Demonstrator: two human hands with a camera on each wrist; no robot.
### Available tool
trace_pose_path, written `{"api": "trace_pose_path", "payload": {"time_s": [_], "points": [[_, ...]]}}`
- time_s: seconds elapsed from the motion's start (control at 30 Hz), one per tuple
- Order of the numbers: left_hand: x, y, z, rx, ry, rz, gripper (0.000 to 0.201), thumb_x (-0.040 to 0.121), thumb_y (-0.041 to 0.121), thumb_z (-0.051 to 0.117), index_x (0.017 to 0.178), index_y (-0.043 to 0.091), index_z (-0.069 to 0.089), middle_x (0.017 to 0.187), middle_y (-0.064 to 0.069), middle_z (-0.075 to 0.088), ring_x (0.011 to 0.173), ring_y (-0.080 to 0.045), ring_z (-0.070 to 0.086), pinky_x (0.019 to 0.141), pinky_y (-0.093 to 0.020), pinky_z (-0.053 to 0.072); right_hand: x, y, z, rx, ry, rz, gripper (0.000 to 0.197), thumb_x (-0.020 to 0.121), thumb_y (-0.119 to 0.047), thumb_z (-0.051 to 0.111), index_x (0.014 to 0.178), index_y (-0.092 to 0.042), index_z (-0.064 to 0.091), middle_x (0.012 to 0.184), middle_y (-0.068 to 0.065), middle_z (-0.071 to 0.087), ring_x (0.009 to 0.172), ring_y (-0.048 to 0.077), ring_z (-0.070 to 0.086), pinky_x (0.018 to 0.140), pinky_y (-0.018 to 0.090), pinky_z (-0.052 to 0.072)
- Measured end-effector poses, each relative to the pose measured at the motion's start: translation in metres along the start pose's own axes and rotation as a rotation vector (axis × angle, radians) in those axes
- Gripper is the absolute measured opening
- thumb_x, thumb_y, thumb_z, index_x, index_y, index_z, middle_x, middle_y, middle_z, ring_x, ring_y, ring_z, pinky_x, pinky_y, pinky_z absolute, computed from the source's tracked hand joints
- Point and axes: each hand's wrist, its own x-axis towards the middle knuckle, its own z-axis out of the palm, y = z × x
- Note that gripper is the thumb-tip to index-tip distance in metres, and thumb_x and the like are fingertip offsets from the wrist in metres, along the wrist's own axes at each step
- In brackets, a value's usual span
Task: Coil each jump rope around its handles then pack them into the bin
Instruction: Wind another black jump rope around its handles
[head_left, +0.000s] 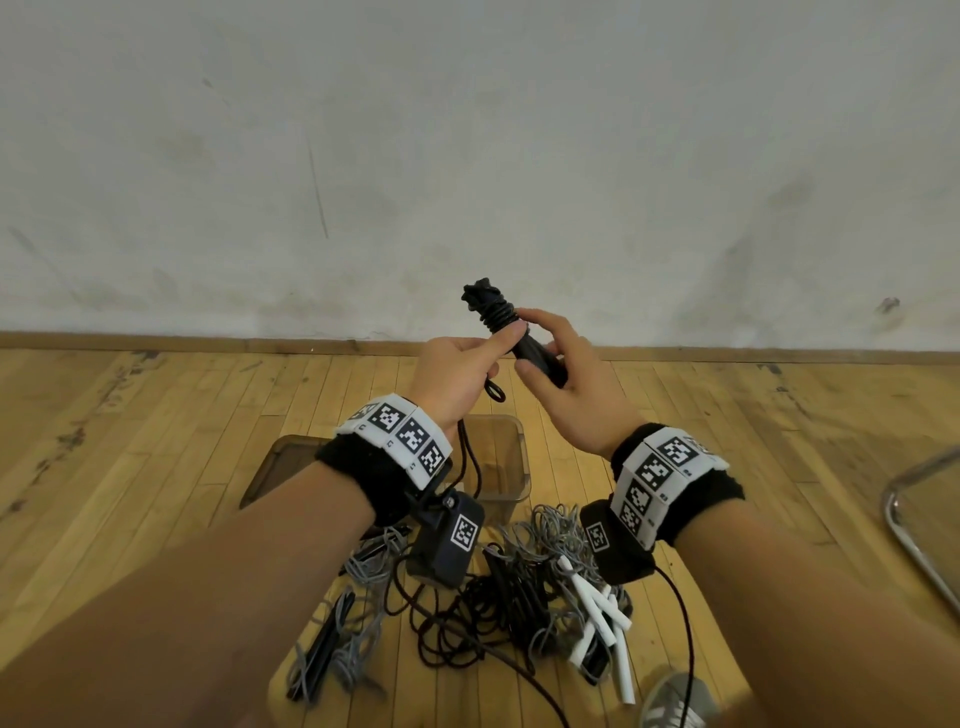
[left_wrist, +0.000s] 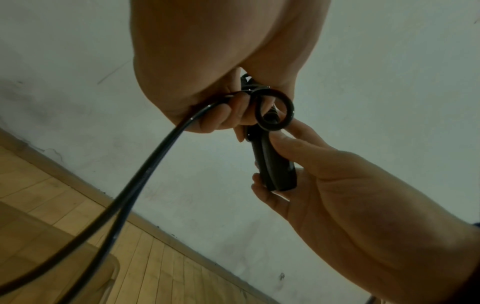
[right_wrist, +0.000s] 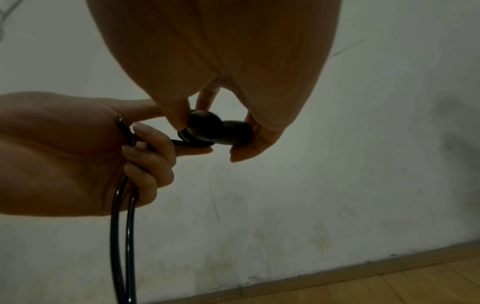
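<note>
My right hand (head_left: 558, 364) grips the two black handles (head_left: 530, 349) of a jump rope, held side by side at chest height; their round butt ends (right_wrist: 221, 128) face the right wrist camera. Several turns of black rope (head_left: 496, 312) are wound round the handles' upper part. My left hand (head_left: 462, 371) holds the loose black rope (left_wrist: 145, 176), with a small loop (left_wrist: 275, 112) beside the handles and two strands hanging toward the floor. Below my wrists stands a clear plastic bin (head_left: 506, 467) on the wooden floor.
A tangle of grey and black ropes (head_left: 519, 587) with white handles (head_left: 602, 618) and black handles (head_left: 324, 644) lies on the floor near my feet. A clear lid (head_left: 278, 462) lies left of the bin. A metal chair edge (head_left: 909, 530) shows at right. A shoe (head_left: 675, 701) sits at the bottom.
</note>
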Motion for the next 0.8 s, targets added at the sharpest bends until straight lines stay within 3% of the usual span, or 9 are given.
{"api": "trace_pose_path", "payload": {"time_s": [0.1, 0.2, 0.3, 0.4, 0.47, 0.57, 0.67, 0.8], "points": [[-0.001, 0.003, 0.0, -0.002, -0.01, 0.012, 0.049, 0.088, 0.053, 0.072, 0.084, 0.005, 0.076, 0.058, 0.007, 0.041, 0.044, -0.003, 0.038, 0.059, -0.022, 0.034, 0.0, -0.002, 0.0, 0.107, 0.02, 0.062, 0.063, 0.093, -0.027, 0.072, 0.146, -0.039, 0.04, 0.099, 0.0, 0.06, 0.088, 0.016, 0.061, 0.076, 0.028, 0.052], [-0.002, 0.006, 0.0, -0.015, -0.055, 0.055, 0.046, 0.093, 0.051, 0.067, 0.079, 0.008, 0.064, 0.058, 0.003, 0.039, 0.048, -0.008, 0.033, 0.059, -0.02, 0.036, 0.001, -0.006, -0.003, 0.322, 0.046, 0.241, 0.073, 0.09, -0.026, 0.077, 0.149, -0.037, 0.036, 0.108, 0.003, 0.068, 0.089, 0.015, 0.069, 0.081, 0.028, 0.059], [-0.003, 0.008, 0.0, 0.002, -0.092, 0.096, 0.049, 0.097, 0.046, 0.064, 0.065, 0.009, 0.055, 0.054, 0.005, 0.042, 0.048, -0.008, 0.035, 0.054, -0.017, 0.037, 0.0, -0.01, -0.003, 0.501, 0.0, 0.325, 0.052, 0.094, -0.018, 0.072, 0.141, -0.016, 0.051, 0.108, 0.01, 0.073, 0.087, 0.021, 0.074, 0.086, 0.04, 0.06], [-0.003, 0.008, 0.0, 0.046, -0.118, 0.105, 0.052, 0.099, 0.043, 0.063, 0.053, 0.019, 0.054, 0.052, 0.006, 0.043, 0.049, -0.007, 0.038, 0.053, -0.013, 0.038, -0.003, -0.01, -0.005, 0.489, -0.011, 0.289, 0.04, 0.094, -0.014, 0.071, 0.132, -0.017, 0.058, 0.11, 0.013, 0.074, 0.092, 0.027, 0.076, 0.085, 0.04, 0.062], [-0.002, 0.007, -0.001, 0.064, -0.135, 0.096, 0.046, 0.099, 0.042, 0.063, 0.062, 0.015, 0.063, 0.054, 0.006, 0.045, 0.052, -0.008, 0.037, 0.055, -0.016, 0.038, -0.003, -0.009, -0.007, 0.468, 0.027, 0.268, 0.044, 0.092, -0.009, 0.073, 0.133, -0.019, 0.058, 0.11, 0.009, 0.073, 0.091, 0.027, 0.076, 0.083, 0.038, 0.063], [-0.002, 0.006, -0.002, 0.061, -0.147, 0.085, 0.035, 0.1, 0.034, 0.063, 0.092, 0.002, 0.075, 0.055, 0.008, 0.048, 0.051, -0.006, 0.039, 0.054, -0.015, 0.039, -0.002, -0.007, -0.01, 0.432, 0.059, 0.272, 0.053, 0.09, -0.004, 0.074, 0.139, -0.015, 0.055, 0.112, 0.006, 0.071, 0.084, 0.027, 0.077, 0.077, 0.034, 0.063], [-0.003, 0.005, -0.002, 0.069, -0.148, 0.076, 0.022, 0.101, 0.026, 0.063, 0.109, 0.012, 0.077, 0.057, 0.009, 0.052, 0.053, -0.005, 0.044, 0.052, -0.014, 0.041, -0.001, -0.006, -0.013, 0.407, 0.102, 0.277, 0.06, 0.09, -0.004, 0.074, 0.144, -0.017, 0.052, 0.115, 0.005, 0.069, 0.079, 0.028, 0.076, 0.073, 0.033, 0.063], [-0.004, 0.005, -0.001, 0.052, -0.165, 0.034, 0.022, 0.103, 0.018, 0.059, 0.118, 0.009, 0.072, 0.06, 0.003, 0.059, 0.055, -0.005, 0.056, 0.055, -0.015, 0.046, 0.001, -0.001, -0.013, 0.314, 0.18, 0.281, 0.063, 0.09, -0.007, 0.074, 0.147, -0.019, 0.049, 0.118, 0.005, 0.067, 0.075, 0.024, 0.075, 0.066, 0.027, 0.061]]}}
